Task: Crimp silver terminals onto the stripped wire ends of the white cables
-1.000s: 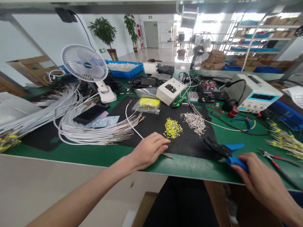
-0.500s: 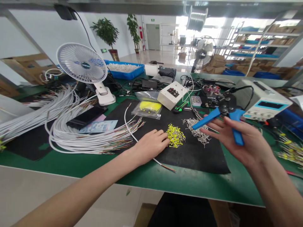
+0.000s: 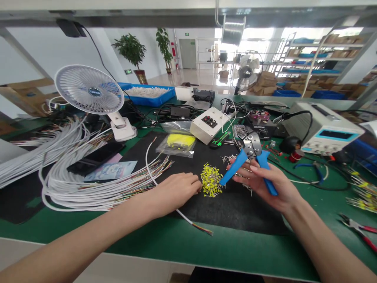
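My left hand (image 3: 179, 191) lies low over the black mat, fingers curled together at the left edge of a pile of yellow ferrules (image 3: 211, 179). What its fingertips pinch, if anything, is hidden. Under that hand runs a white multi-core cable (image 3: 185, 217), its stripped coloured wires pointing to the front right. In my right hand (image 3: 273, 182) is a blue-handled crimping tool (image 3: 267, 173), its handles spread and metal head pointing up and away. One handle tip reaches the yellow pile's right side. Behind my right hand, a heap of small silvery terminals (image 3: 231, 158) is partly covered.
A bundle of white cables (image 3: 67, 188) with a phone (image 3: 96, 158) spreads at left, beside a white fan (image 3: 91, 92). A bag of yellow pieces (image 3: 178, 143) and a switch box (image 3: 209, 125) stand behind. Red-handled cutters (image 3: 361, 232) lie at right.
My right hand has brought the crimping tool left, closer to the yellow pile, and turned its head. My left hand stays beside the pile. The camera view has shifted.
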A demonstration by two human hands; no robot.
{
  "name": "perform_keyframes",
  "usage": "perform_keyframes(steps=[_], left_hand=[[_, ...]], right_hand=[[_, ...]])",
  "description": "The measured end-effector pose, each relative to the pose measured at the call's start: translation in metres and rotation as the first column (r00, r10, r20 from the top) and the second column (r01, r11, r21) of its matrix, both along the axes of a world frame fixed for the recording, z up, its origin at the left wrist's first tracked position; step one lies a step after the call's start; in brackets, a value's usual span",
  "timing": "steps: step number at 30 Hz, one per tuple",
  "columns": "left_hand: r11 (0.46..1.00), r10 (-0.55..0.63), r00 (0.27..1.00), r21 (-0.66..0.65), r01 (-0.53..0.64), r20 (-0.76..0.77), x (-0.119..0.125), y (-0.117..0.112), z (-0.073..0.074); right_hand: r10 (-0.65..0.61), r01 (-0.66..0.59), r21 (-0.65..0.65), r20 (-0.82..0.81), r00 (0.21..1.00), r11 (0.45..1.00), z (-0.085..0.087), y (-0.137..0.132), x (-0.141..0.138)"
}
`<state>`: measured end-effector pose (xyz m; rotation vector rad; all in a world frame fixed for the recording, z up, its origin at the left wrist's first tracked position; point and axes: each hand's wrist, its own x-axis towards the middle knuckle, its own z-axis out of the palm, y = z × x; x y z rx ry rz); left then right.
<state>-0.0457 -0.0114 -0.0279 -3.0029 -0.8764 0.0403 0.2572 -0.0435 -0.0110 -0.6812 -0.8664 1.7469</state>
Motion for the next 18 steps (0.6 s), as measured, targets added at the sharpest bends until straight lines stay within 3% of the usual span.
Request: perform_keyframes(steps=[5, 8, 11, 13, 14, 18], left_hand=[[0.985, 0.097, 0.995, -0.141, -0.095, 0.009, -0.006, -0.004, 0.006], [0.966, 0.117, 0.991, -0.241, -0.097, 0.071, -0.010, -0.009, 0.022], [0.914, 0.232, 0.934, -0.389, -0.114, 0.271, -0.006, -0.006, 0.043], [0.854, 0.387, 0.812, -0.502, -0.137, 0.437, 0.006, 0.000, 0.054], [0.829, 0.457, 0.717, -0.545, -0.128, 0.527, 0.015, 0.004, 0.058], [0.771, 0.573, 0.359, -0.633, 0.069, 0.737, 0.060, 0.015, 0.059]], right_hand=[[0.022, -0.021, 0.074, -0.012, 1.000, 0.997, 0.003, -0.003, 0.001], [0.021, -0.018, 0.096, -0.033, 0.999, 0.995, 0.004, -0.003, 0.000], [0.040, -0.034, 0.088, -0.062, 0.997, 0.996, 0.003, -0.003, -0.002], [0.053, -0.048, 0.075, -0.068, 0.996, 0.996, 0.003, -0.004, -0.004], [0.058, -0.053, 0.072, -0.066, 0.996, 0.996, 0.003, -0.004, -0.005], [0.036, -0.034, 0.050, -0.037, 0.999, 0.998, 0.001, -0.005, -0.011]])
